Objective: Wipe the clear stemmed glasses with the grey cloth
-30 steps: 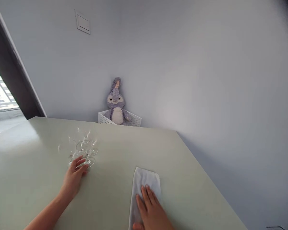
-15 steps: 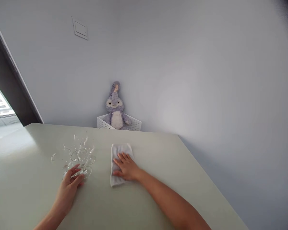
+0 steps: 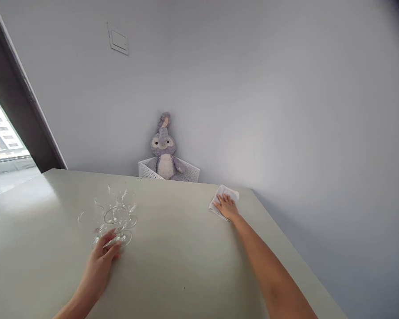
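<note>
My right hand (image 3: 227,207) lies flat with fingers spread on a folded pale grey cloth (image 3: 233,193), pressing it to the table near the far right corner. On the left, my left hand (image 3: 103,251) rests at the front of a cluster of clear stemmed glasses. Its fingers are loosely bent, with thumb and index finger apart, beside the foot of the front glass (image 3: 124,238). Some fingertips are hidden behind the hand, so a firm hold does not show. Several more glasses (image 3: 129,202) stand close together behind; their outlines are faint.
The pale table (image 3: 173,257) reaches to its far edge. Beyond it, a grey plush rabbit (image 3: 165,166) sits in a white perforated basket (image 3: 190,172) in the wall corner. A dark frame (image 3: 23,97) borders a bright window at left. A switch plate (image 3: 119,41) is on the wall.
My right hand has slid the cloth from the table's middle to the far right, and the cloth has turned. My left hand stays at the glasses. The view has shifted slightly.
</note>
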Demonstrator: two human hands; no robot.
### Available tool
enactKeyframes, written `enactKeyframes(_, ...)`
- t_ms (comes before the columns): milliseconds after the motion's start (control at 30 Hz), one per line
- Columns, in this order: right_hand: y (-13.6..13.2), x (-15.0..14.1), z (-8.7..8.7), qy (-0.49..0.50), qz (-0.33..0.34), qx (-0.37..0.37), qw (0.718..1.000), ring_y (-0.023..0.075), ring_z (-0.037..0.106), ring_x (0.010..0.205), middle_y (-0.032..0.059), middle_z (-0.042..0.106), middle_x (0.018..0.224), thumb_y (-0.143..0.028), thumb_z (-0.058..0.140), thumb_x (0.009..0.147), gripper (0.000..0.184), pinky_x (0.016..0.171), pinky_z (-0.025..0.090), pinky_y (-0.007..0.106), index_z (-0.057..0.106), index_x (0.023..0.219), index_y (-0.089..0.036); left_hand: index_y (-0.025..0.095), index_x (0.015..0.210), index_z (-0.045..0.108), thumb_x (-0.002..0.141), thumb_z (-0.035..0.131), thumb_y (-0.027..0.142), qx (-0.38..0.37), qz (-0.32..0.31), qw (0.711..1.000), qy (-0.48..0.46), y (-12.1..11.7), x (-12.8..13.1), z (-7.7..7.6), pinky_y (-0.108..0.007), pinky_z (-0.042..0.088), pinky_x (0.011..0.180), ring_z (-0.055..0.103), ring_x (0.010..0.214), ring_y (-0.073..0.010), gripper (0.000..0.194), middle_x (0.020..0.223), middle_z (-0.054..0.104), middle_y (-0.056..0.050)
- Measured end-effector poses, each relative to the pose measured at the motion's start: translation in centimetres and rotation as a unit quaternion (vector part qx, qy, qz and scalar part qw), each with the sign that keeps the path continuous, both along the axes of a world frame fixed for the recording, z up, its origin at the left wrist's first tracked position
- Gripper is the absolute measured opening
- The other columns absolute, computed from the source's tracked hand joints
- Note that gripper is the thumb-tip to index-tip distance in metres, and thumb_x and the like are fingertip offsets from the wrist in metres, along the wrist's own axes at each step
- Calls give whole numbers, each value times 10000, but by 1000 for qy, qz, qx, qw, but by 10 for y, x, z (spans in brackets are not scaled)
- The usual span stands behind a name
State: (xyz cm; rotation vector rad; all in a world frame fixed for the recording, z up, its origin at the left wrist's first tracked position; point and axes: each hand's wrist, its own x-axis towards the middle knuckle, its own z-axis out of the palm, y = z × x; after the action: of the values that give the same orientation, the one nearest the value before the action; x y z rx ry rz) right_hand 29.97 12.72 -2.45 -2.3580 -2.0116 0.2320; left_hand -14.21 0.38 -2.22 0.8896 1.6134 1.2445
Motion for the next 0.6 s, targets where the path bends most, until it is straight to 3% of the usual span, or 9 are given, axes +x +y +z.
enactKeyframes(133,-49,45,-7,-26,-81,5,996,287,50,1330,112,92,1465,-559,142,862,640,1034,57,448,168,1390,-198,308,1078,535,628,652,411,11,17,997,-70,-11,7,4,-281,461,639,523,845,-168,477,1182,470,-22)
enactKeyframes(267,-94,62,-13,-39,-125,9,991,277,52,1332,102,98,1465,-572,134,854,650,1039,74,429,167,1390,-204,335,1046,523,686,618,386,68,74,992,-77,-26,18,14,-270,448,674,486,922,-160,377,1193,453,11)
enactKeyframes(433,-129,55,-18,-57,-126,9,990,273,64,1333,73,92,1470,-582,137,851,643,1044,97,425,181,1387,-229,314,1015,521,706,603,359,93,68,989,-89,-36,29,23,-266,438,694,477,816,-126,323,1045,486,15)
enactKeyframes(600,-170,31,-17,-62,-56,19,996,265,57,1335,80,120,1465,-591,154,847,659,1053,115,428,205,1385,-213,299,1023,519,701,585,374,93,41,992,-69,-43,34,21,-259,428,704,470,785,-121,336,914,485,19)
